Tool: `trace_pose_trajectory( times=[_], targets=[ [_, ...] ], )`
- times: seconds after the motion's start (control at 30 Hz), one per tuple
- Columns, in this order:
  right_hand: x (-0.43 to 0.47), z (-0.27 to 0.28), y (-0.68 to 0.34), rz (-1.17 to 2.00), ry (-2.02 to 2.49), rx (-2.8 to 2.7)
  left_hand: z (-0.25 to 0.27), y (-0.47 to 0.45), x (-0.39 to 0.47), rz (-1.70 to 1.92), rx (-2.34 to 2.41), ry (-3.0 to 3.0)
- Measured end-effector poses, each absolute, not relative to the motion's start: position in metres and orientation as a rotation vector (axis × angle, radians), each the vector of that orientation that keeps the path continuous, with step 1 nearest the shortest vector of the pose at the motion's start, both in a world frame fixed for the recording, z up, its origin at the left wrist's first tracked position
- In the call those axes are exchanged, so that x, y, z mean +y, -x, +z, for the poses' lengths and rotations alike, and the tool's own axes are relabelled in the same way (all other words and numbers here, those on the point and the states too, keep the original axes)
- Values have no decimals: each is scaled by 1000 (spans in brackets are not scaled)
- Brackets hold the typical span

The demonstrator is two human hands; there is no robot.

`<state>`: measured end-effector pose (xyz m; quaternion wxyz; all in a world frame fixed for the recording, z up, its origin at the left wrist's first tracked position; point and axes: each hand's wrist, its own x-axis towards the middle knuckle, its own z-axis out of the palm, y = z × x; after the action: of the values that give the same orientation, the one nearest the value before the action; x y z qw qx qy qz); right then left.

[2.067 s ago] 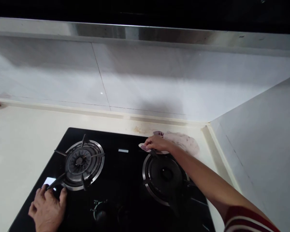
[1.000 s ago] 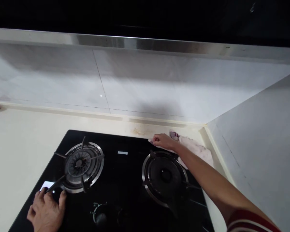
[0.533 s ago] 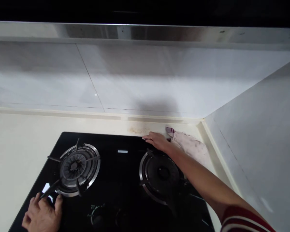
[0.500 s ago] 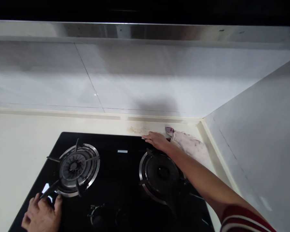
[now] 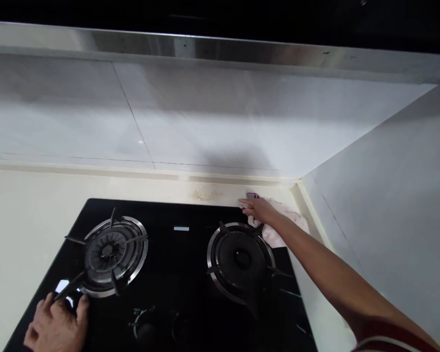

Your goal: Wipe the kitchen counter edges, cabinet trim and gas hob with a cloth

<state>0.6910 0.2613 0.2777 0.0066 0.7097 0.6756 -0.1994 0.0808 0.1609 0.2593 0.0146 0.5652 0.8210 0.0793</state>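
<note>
A pale pink cloth (image 5: pixel 289 215) with dark spots lies bunched over the back right corner of the black glass gas stove (image 5: pixel 176 264), partly on the counter behind it. My right hand (image 5: pixel 258 209) grips part of it, fingers bent and the index finger stretched forward; bits of fabric show below and at the fingertips. At the stove's front left, my left hand (image 5: pixel 56 325) rests with thumb and fingers apart, close to a prong of the left burner (image 5: pixel 113 256). My right forearm passes above the right side of the stove, behind the right burner (image 5: pixel 241 261).
Brownish stains (image 5: pixel 204 194) mark the cream counter (image 5: pixel 33 215) behind the stove. A raised ledge runs along the grey tiled wall (image 5: pixel 190 132), meeting a side wall at right. Overhead is the metal edge of a range hood (image 5: pixel 190 49). Control knobs (image 5: pixel 146 327) sit at the stove's front.
My right hand has moved right along the stove's back edge and onto the cloth bunched at the corner. My left hand keeps its place; the view has shifted slightly.
</note>
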Motion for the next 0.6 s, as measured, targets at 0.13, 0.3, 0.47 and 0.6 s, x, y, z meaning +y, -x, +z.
trace_pose_trajectory(
  times=[0.13, 0.3, 0.47, 0.6],
  targets=[
    [258, 278, -700, -601, -2348, 2045, 258, -80, 161, 240, 2551, -1743],
    [229, 283, -711, -322, -2418, 2105, 256, -78, 159, 276, 2538, -1781],
    [184, 268, -735, -303, -2392, 2050, 255, -79, 159, 275, 2529, -1798],
    [182, 259, -746, -373, -2339, 2207, 254, -79, 159, 288, 2535, -1789]
  ],
)
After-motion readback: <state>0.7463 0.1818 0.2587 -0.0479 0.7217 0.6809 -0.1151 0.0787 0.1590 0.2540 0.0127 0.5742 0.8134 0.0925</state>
